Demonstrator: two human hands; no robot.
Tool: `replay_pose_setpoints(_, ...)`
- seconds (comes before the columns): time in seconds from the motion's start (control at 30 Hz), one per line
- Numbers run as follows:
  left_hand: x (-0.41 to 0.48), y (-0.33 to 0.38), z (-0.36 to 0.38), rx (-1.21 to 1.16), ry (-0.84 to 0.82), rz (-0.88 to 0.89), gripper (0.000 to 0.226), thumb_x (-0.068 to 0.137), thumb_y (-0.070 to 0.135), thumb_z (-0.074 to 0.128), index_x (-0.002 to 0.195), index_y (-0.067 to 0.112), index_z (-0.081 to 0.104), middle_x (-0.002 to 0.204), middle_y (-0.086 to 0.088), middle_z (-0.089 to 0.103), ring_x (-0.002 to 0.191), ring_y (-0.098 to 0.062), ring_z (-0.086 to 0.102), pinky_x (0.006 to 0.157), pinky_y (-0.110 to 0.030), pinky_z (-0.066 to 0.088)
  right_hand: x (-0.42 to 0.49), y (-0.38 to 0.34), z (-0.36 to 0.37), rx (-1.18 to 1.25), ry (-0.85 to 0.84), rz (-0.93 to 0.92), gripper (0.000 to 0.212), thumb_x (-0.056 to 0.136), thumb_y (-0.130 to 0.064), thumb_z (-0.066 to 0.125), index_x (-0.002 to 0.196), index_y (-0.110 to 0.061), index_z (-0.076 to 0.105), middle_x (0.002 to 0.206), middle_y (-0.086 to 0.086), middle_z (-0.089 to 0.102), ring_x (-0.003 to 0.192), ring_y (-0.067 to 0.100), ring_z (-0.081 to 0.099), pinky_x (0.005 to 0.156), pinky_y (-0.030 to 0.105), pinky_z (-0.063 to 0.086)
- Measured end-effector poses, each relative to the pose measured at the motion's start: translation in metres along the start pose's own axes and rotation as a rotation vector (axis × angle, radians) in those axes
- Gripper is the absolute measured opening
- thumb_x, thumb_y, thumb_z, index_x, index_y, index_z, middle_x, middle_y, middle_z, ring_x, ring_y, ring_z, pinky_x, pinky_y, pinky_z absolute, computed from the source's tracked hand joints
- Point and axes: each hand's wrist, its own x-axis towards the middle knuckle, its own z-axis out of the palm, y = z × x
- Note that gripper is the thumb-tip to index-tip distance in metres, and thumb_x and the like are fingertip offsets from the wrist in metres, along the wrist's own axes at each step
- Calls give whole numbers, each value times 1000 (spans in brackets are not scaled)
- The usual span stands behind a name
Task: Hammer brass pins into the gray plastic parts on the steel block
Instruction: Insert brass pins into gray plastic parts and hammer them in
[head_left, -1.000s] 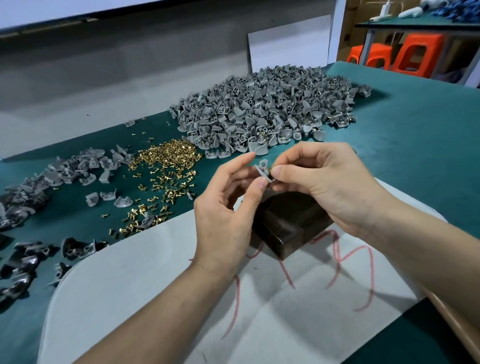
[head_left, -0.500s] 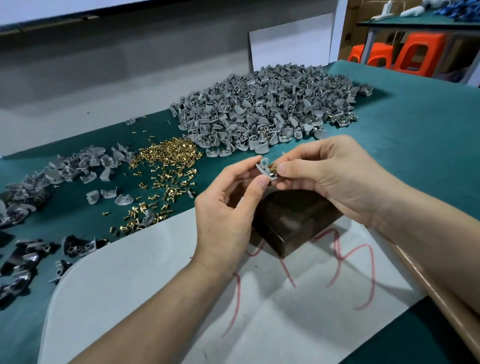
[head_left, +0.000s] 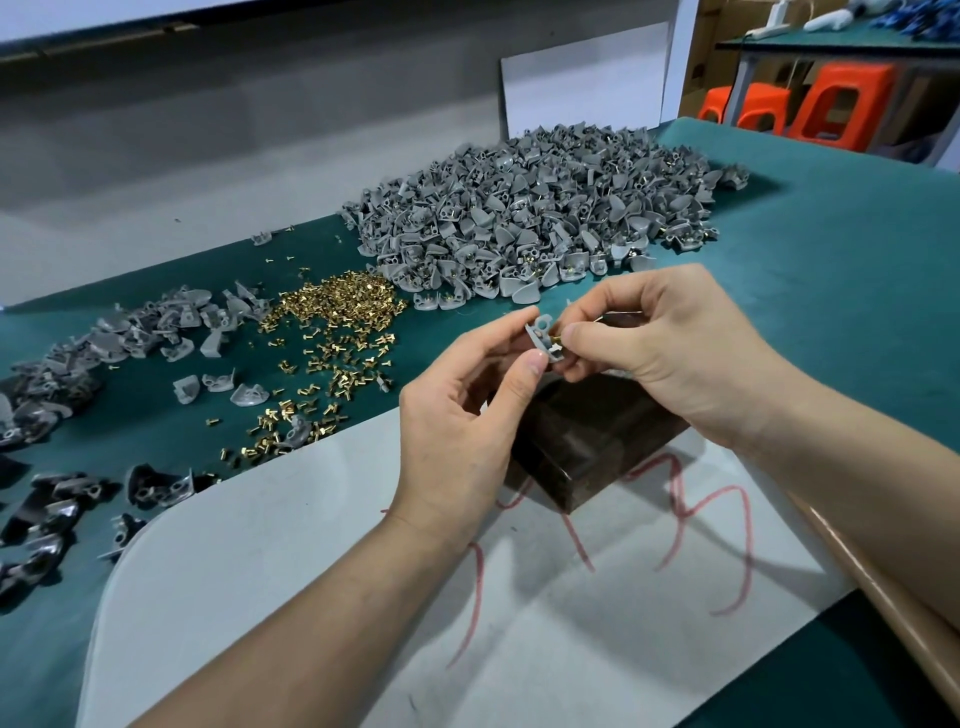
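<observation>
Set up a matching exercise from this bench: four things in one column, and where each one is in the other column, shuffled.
Things
1. steel block
2. heap of brass pins
3. big pile of gray parts
4. single gray part

Places
A. pinched by the left hand, with the right hand pinching a brass pin against it
B. on the white sheet
C. on the green mat, left of the block
D. on the green mat, beyond the block

Pairs: 1-B, 2-C, 3-D, 4-A

I note two bare hands: left hand (head_left: 457, 415), right hand (head_left: 670, 353). Left forearm (head_left: 291, 623), right forearm (head_left: 857, 493) bare to frame edge. Fingernails (head_left: 535, 364) short, plain.
</observation>
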Motion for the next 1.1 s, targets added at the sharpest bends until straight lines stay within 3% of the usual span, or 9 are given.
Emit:
replay_pose_setpoints(0.27,0,0,-1,18,-5,-16,27,85,8,64,107,25,65,103,-3,71,97,-9,67,89,-21,49,0,0,1,18,2,-14,18,81,11,62,66,0,61,49,-1,61,46,6,60,53,13,49)
replay_pose_setpoints(0.57,0,-2,0,-32,1,-29,24,82,15,65,104,24,67,96,6,73,93,-7,68,86,-20,50,1,5,1,-38,17,-37,18,80,8,63,66,-3,63,50,-1,63,48,8,61,57,14,51)
replay_pose_setpoints(0.67,-1,-2,0,-31,6,-28,25,79,18,65,103,24,67,96,5,74,93,-9,69,88,-23,52,0,7,1,-95,23,-64,18,78,4,65,64,-7,64,54,1,66,52,11,63,64,24,53)
replay_pose_setpoints(0.77,-2,-2,0,-30,11,-34,26,78,19,66,103,22,67,97,3,74,93,-13,70,89,-27,53,0,9,1,-151,51,-70,18,76,-2,67,61,-12,65,59,5,69,57,17,65,72,43,55)
replay_pose_setpoints(0.87,-1,-2,0,-26,10,-37,25,80,14,67,104,21,67,98,0,74,94,-17,70,90,-29,53,-1,10,3,-183,61,-87,4,69,-14,67,65,-15,66,57,4,68,58,19,64,74,51,53)
replay_pose_setpoints(1.0,-1,-2,-1,-15,2,-38,26,82,10,66,105,21,67,99,-2,74,95,-19,70,91,-32,53,0,10,1,-180,54,-90,4,67,-18,66,63,-17,65,56,4,66,55,18,60,67,48,51)
replay_pose_setpoints(1.1,-1,-3,-1,-4,4,-28,26,82,8,67,105,21,67,98,2,74,94,-14,69,89,-26,52,0,11,2,-162,37,-99,14,73,-7,67,61,-13,64,56,7,63,52,15,55,59,34,44)
